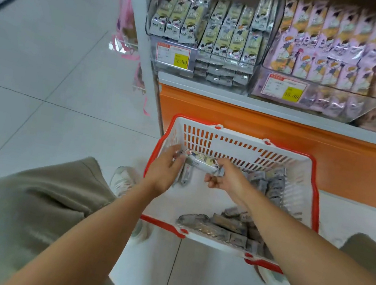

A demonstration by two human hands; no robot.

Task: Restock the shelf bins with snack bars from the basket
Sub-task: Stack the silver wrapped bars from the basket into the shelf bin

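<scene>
Bar in hand: 1 snack bar is in the middle of the frame, held up inside the basket by 2 hands.
Which way it lies: its long side runs left to right across the frame, and the right end is a little lower.
Left hand: the left hand curls its fingers round the bar's left end.
Right hand: the right hand pinches the bar's right end with bent fingers.
Where it should go: I think the grey bin, which holds bars that look the same. It is straight up the frame from the bar. The pink bin is just to its right.
Nearer hand: both look about as near, but the left hand is more under the grey bin.
How the bar looks: long, thin and shiny silver, with a pale yellow patch and a small cartoon face. It is a bit blurry.
Other bars: they lie in a pile at the basket's lower right.
</scene>
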